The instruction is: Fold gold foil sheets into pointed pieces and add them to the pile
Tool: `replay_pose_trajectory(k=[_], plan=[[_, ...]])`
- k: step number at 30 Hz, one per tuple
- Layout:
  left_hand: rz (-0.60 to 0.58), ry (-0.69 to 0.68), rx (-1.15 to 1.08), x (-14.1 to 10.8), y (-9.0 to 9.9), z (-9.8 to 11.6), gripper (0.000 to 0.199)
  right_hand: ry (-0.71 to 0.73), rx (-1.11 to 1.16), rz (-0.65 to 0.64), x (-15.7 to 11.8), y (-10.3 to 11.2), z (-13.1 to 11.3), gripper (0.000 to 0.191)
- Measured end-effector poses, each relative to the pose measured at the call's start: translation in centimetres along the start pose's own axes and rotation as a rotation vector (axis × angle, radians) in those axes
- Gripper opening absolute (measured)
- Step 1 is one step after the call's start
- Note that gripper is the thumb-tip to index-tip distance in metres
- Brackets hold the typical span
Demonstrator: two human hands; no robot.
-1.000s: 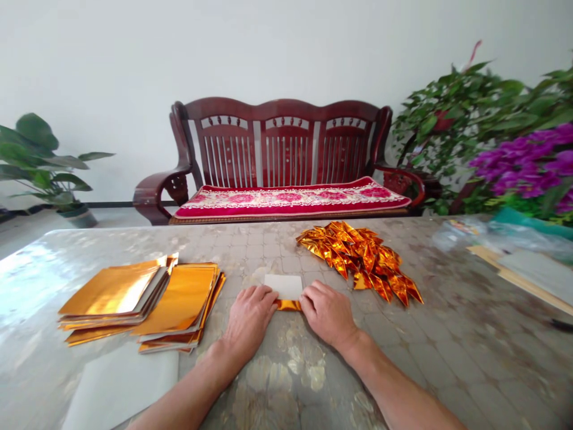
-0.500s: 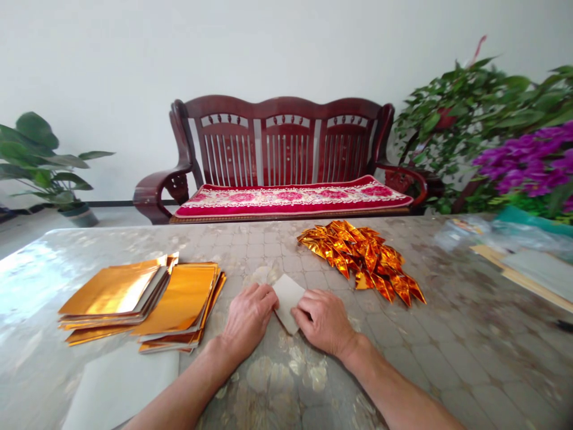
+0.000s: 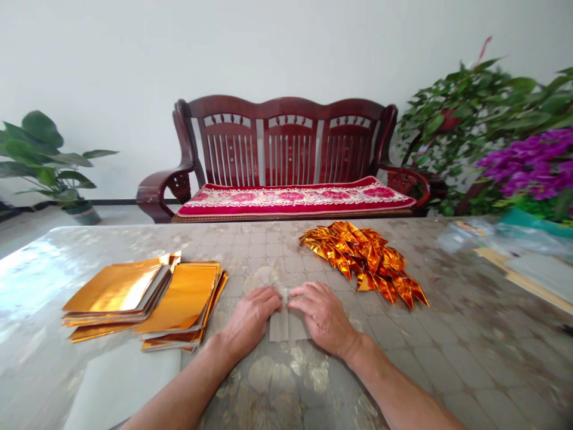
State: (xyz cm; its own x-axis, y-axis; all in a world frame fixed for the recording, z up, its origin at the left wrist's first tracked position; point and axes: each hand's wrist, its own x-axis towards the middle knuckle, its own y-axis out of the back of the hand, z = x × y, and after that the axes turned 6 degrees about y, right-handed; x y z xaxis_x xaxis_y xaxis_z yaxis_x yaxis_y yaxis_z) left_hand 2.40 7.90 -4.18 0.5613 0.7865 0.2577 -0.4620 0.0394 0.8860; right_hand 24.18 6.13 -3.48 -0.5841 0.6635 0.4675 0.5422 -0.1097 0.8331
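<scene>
A small pale grey paper (image 3: 280,327) with a crease down its middle lies on the table between my hands. My left hand (image 3: 254,310) rests at its left side, fingers bent together on the edge; whether they grip it is hidden. My right hand (image 3: 323,315) lies over its right part, with the fingers stretched out and somewhat apart. Beyond my right hand is a heap of folded orange-gold foil pieces (image 3: 367,260). Two stacks of gold foil sheets, a left one (image 3: 114,288) and a right one (image 3: 183,295), lie to the left.
A larger grey sheet (image 3: 125,382) lies near my left forearm on the patterned table (image 3: 242,239). Clear plastic (image 3: 465,234) and flat papers (image 3: 537,272) are at the right. Behind stand a wooden bench (image 3: 290,143) and potted plants.
The grey paper was angled like a diamond and now lies squared, its middle crease showing. My right hand's fingers have gone from curled to stretched out over it.
</scene>
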Motion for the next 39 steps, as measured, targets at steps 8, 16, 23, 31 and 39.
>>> replay_pose_trajectory(k=[8,16,23,31,39], plan=[[0.048,-0.089,0.182,-0.1,0.8,1.6,0.020,0.044,-0.093,-0.101,0.1,0.0,-0.1,0.023],[-0.053,-0.026,0.388,-1.4,0.3,4.8,0.013,-0.123,-0.268,-0.180,0.2,0.1,-1.0,0.018],[-0.114,0.087,0.385,-0.9,0.2,3.4,0.004,-0.185,-0.356,-0.217,0.3,0.0,-1.6,0.018],[-0.126,0.053,0.394,-0.8,0.5,3.0,0.014,-0.195,-0.139,-0.247,0.3,1.6,-0.3,0.028],[-0.108,0.109,0.452,-2.0,-0.4,5.1,0.055,-0.099,0.055,-0.431,0.0,4.8,0.5,0.044]])
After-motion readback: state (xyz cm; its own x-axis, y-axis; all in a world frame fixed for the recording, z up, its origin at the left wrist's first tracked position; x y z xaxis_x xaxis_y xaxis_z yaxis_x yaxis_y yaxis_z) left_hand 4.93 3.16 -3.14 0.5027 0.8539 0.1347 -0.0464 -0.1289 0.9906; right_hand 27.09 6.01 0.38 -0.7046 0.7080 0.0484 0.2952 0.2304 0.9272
